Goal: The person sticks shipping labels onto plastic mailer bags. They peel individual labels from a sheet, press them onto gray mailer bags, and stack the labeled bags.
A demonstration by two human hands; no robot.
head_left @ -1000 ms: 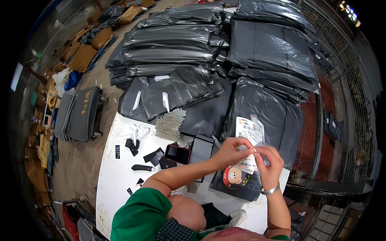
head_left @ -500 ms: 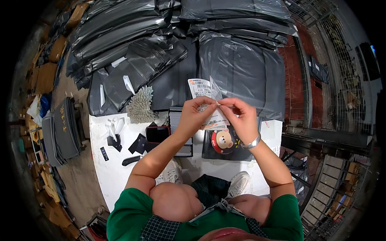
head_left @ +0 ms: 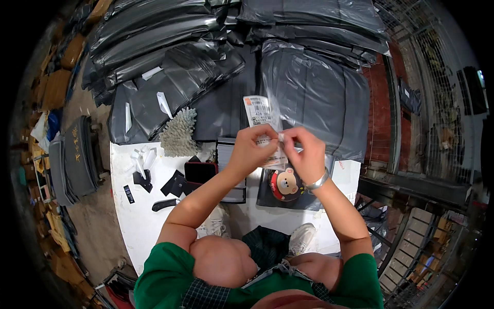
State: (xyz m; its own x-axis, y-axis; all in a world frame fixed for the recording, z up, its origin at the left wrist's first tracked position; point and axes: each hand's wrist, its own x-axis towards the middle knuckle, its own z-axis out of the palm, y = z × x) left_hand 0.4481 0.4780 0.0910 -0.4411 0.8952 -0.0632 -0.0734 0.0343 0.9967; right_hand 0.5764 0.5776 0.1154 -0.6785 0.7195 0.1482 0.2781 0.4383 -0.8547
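Note:
Above the white table, both of my hands pinch a printed shipping label (head_left: 256,109). My left hand (head_left: 251,148) grips its middle between thumb and fingers, and the upper part stands up beyond them. At the right edge, the thumb and forefinger of my right hand (head_left: 307,155) are closed on a small white bit of it, blurred by motion. A pale thin layer seems to stand off the label's right side; my fingers hide where it joins. Just below the hands lies a dark flat piece (head_left: 268,197) bearing a cartoon bear (head_left: 286,184).
Black plastic-wrapped packages (head_left: 314,98) are stacked across the far side. A grey shaggy mitt or duster (head_left: 179,135) lies left of my hands. Nearby are a red-edged phone (head_left: 200,172), a dark-handled tool (head_left: 164,205), dark cards (head_left: 173,184) and crumpled white scraps (head_left: 143,160).
My right hand has shifted slightly left and its fingers have curled closer. The label hangs straighter, and its angled right flap now shows only as a blurred pale strip.

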